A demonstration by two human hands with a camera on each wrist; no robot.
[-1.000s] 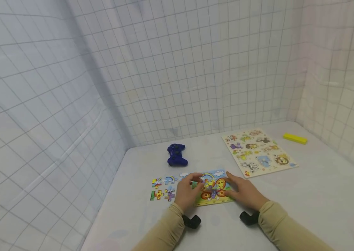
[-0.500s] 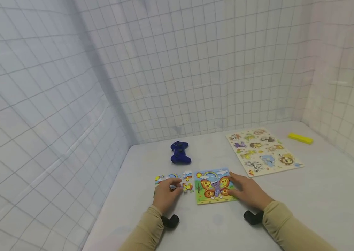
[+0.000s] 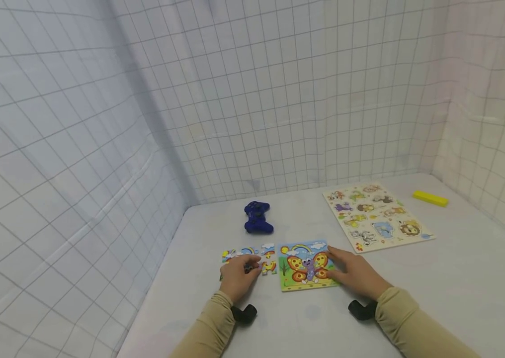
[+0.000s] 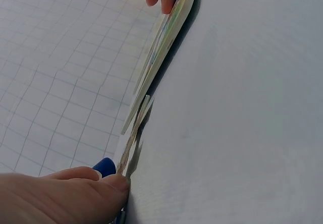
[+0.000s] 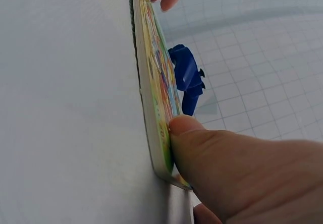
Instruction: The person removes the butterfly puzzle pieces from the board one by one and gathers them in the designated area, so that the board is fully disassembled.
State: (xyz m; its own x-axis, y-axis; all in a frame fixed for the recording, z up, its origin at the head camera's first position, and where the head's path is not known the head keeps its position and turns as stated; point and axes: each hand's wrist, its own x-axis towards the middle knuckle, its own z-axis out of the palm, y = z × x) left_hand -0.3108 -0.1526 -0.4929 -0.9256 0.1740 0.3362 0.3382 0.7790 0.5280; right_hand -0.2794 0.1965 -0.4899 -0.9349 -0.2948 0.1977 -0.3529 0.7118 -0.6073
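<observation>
Bright blue and yellow, the butterfly puzzle board (image 3: 308, 267) lies on the surface (image 3: 306, 328), its edge grasped by the right hand (image 3: 360, 273), the jigsaw pieces (image 3: 269, 267) seemingly laid out alongside but unfitted, and I can't tell whether the left hand (image 3: 236, 278) pinches one.

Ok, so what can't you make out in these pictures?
Head view: some of the loose puzzle pieces are covered by the left hand.
Head view: the right edge of the butterfly board is partly hidden by the right hand.
Left wrist view: whether the left hand pinches a piece; its own fingers block the spot.
Right wrist view: the board hides part of the blue controller.
</observation>
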